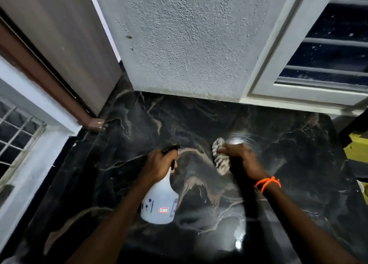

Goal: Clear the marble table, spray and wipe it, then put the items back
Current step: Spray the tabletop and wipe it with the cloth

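The left hand (159,164) grips the spray bottle (160,200) by its neck, lifted clear of the dark marble surface (298,154), seemingly ready for respraying, while the right hand (242,160) presses a bunched cloth (219,156) down mid-surface to wipe.

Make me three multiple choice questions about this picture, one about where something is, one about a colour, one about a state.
1. Where is the cloth?
A. On the marble table, under the right hand
B. Hanging on the window
C. On the floor

2. What colour is the band on the right wrist?
A. Blue
B. Orange
C. Green

3. What is the left hand doing?
A. Lying flat and empty
B. Pointing at the wall
C. Gripping the spray bottle by its neck

Answers: 1 A, the cloth lies on the dark slab beneath the fingers. 2 B, the cord is bright orange. 3 C, fingers wrap the neck below the trigger.
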